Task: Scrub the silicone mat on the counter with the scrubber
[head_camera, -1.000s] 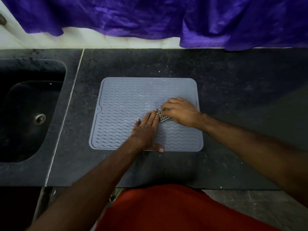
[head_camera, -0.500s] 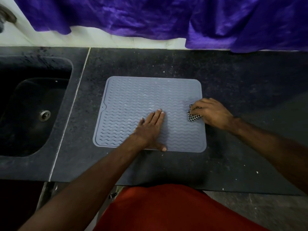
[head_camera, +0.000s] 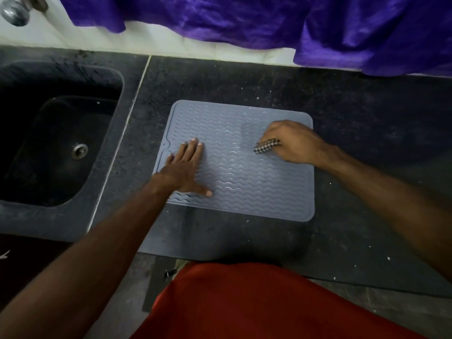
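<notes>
A grey-blue silicone mat (head_camera: 247, 174) with wavy ridges lies flat on the dark counter (head_camera: 367, 123). My left hand (head_camera: 186, 167) presses flat on the mat's left part, fingers spread, holding nothing. My right hand (head_camera: 291, 140) rests on the mat's upper right area, closed around a black-and-white checkered scrubber (head_camera: 266, 146). The scrubber pokes out to the left of my fingers and touches the mat; most of it is hidden inside the hand.
A dark sink (head_camera: 58, 143) with a metal drain (head_camera: 79, 150) sits left of the mat. Purple cloth (head_camera: 269, 23) hangs over the white back wall. A metal tap part (head_camera: 14, 11) shows at top left. My red garment (head_camera: 244, 304) is at the counter's front edge.
My right hand, with the scrubber, has slid from the mat's right edge back toward the upper middle. My left hand has shifted to the mat's left side. The camera has moved closer.
</notes>
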Demonstrator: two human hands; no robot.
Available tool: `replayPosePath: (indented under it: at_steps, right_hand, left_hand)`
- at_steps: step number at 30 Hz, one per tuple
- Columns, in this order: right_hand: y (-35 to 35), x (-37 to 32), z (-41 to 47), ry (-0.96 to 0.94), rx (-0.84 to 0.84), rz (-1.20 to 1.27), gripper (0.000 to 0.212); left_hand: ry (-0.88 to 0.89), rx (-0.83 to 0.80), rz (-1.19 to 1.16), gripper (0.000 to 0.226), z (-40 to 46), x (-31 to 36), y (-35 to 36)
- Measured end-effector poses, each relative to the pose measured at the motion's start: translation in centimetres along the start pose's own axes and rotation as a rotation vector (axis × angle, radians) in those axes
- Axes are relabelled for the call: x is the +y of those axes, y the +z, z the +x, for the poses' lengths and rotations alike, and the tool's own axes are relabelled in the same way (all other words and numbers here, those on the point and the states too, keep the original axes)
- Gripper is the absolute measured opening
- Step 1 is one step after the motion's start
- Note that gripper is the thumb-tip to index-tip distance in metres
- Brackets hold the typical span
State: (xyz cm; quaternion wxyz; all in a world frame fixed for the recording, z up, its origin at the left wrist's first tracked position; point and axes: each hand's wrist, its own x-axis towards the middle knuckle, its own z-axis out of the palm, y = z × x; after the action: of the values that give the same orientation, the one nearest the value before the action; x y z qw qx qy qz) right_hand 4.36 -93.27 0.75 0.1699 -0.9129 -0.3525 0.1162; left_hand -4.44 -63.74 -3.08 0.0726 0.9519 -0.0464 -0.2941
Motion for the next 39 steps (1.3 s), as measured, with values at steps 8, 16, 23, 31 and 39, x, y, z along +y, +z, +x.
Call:
replayPosePath:
  at_steps: [8, 16, 23, 31, 39]
  right_hand:
    - [4.2, -5.2, 5.2, -0.19, -0.063, -0.432, 0.034]
    - [2.4, -2.1, 3.7, -0.325, -0.109, -0.607, 0.031]
    - [4.4, -5.0, 5.5, -0.291, -0.053, -0.577, 0.029]
    - [1.8, -1.9, 3.0, -0.414, -0.134, -0.645, 0.042]
    - [3.9, -6.1, 4.9, -0.446, -0.048, -0.776, 0.028]
  left_hand:
    - [-0.004, -0.012, 0.011, 0.148, 0.3, -0.1, 0.1]
    - [0.007, -0.008, 0.033, 0.145, 0.3, -0.2, 0.3]
    - [0.031, -0.047, 0.054, 0.132, 0.4, 0.3, 0.0]
    - [0.032, -0.049, 0.055, 0.131, 0.4, 0.2, 0.0]
    - [0.01, -0.08, 0.071, 0.133, 0.4, 0.5, -0.4]
